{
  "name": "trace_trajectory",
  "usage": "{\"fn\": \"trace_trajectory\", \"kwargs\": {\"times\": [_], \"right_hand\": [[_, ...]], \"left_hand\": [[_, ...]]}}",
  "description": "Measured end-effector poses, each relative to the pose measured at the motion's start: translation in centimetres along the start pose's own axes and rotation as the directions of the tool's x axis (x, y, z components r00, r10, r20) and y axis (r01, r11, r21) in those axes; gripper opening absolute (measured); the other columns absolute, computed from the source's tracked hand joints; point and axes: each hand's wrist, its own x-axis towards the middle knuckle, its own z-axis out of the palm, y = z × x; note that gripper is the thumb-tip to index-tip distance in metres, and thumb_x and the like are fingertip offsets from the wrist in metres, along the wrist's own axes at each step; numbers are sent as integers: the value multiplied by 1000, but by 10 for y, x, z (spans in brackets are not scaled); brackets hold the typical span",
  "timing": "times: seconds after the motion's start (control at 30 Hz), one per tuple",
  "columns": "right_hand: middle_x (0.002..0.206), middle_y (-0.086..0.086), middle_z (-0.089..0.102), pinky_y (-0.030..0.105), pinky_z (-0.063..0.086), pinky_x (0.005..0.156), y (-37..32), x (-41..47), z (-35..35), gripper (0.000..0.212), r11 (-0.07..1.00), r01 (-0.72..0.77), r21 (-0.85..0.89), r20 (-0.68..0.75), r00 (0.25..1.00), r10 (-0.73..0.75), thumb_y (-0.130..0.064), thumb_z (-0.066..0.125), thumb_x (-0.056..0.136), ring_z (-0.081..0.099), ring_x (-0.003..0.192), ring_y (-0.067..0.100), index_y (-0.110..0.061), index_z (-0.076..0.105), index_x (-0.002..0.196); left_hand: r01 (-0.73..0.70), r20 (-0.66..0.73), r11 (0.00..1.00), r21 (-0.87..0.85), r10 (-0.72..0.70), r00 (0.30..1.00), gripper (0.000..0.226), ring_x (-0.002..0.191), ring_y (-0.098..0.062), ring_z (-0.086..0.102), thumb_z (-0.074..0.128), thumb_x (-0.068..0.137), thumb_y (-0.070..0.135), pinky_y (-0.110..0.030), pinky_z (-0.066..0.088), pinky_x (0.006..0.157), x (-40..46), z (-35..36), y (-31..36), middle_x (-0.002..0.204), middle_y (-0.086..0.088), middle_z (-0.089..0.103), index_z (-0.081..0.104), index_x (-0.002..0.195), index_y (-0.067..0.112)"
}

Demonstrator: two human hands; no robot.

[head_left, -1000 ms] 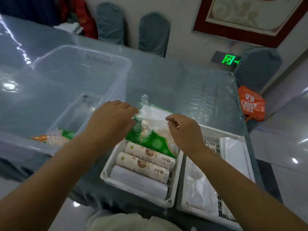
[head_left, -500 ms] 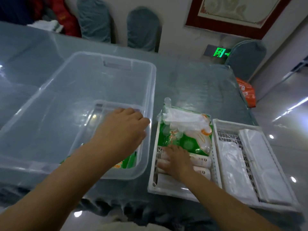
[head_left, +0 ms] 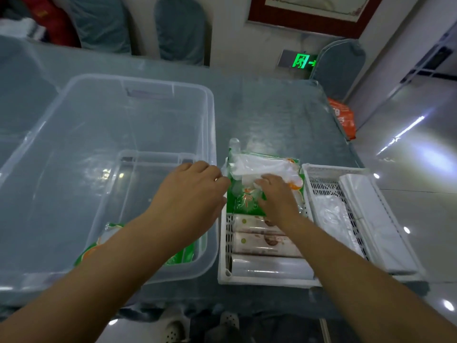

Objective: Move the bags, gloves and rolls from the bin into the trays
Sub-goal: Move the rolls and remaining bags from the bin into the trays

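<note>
Both forearms are bare from the lower frame edge to the wrists; no sleeve, cuff, watch, bracelet or ring shows on either one. The left hand [head_left: 190, 194] is ungloved, seen from the back, with short, plain fingernails on the fingertips that can be made out. The right hand [head_left: 277, 196] is ungloved as well, its knuckles and short nails visible and unadorned. At the bottom edge, between the forearms, two pale clog-type shoes [head_left: 173, 328] are worn, each with round ventilation holes across the upper. Above them the clothing on the legs is too dark and blurred to tell.
</note>
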Motion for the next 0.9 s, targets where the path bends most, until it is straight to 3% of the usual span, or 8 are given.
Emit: {"fn": "trace_trajectory", "kwargs": {"times": [0.13,0.2,0.33,0.5,0.63,0.7,0.8,0.9], "right_hand": [[149,14,31,41,19,112,27,33,0,70,968,110,-227,88,992,-92,2,59,77,26,137,30,-14,33,140],[146,15,36,43,25,109,36,45,2,72,958,162,-237,111,984,-139,4,60,74,33,133,31,-14,36,139],[106,16,66,40,49,75,49,59,6,43,926,305,-223,31,951,-306,9,63,67,61,92,33,-8,64,106],[78,10,69,30,46,52,65,45,10,23,877,425,-226,-46,894,-445,6,67,66,60,64,26,-10,69,82],[86,8,69,27,44,53,75,21,14,25,873,464,-151,-34,880,-474,0,71,65,60,67,22,-12,68,87],[95,8,68,29,46,58,80,17,12,28,872,469,-138,32,882,-470,-19,73,67,60,74,23,-13,67,94],[105,9,67,35,49,73,87,27,5,43,887,449,-107,32,893,-448,-50,56,80,61,88,24,-14,66,101],[125,11,58,42,40,95,92,53,-1,45,946,319,-52,14,948,-319,-45,38,92,51,113,27,-14,56,119]], "left_hand": [[41,-8,999,29,-40,999,25,95,-21,60,55,85,31,-37,47,87,16,4,8,103,-1,68,64,105,19],[70,-9,995,64,-70,998,21,86,-22,64,65,78,29,-36,51,80,22,4,11,93,-2,71,68,96,17],[134,34,987,89,-137,990,22,83,-22,67,68,75,31,-37,54,76,32,8,20,90,-2,72,69,93,17],[158,54,981,111,-165,985,22,80,-22,67,67,74,30,-37,54,73,47,10,41,86,-2,72,69,91,17],[157,117,982,103,-169,979,27,97,-23,60,48,88,33,-38,46,87,62,16,56,104,-1,67,59,108,20],[157,138,982,107,-171,976,30,103,-21,56,40,92,36,-37,42,91,69,22,65,112,1,63,52,115,22],[172,151,979,107,-187,971,25,101,-22,54,43,91,31,-36,41,89,76,33,80,111,1,60,49,114,22],[232,188,968,90,-246,951,27,98,-23,53,53,82,15,-34,39,81,82,53,95,106,0,59,49,109,21]]}}
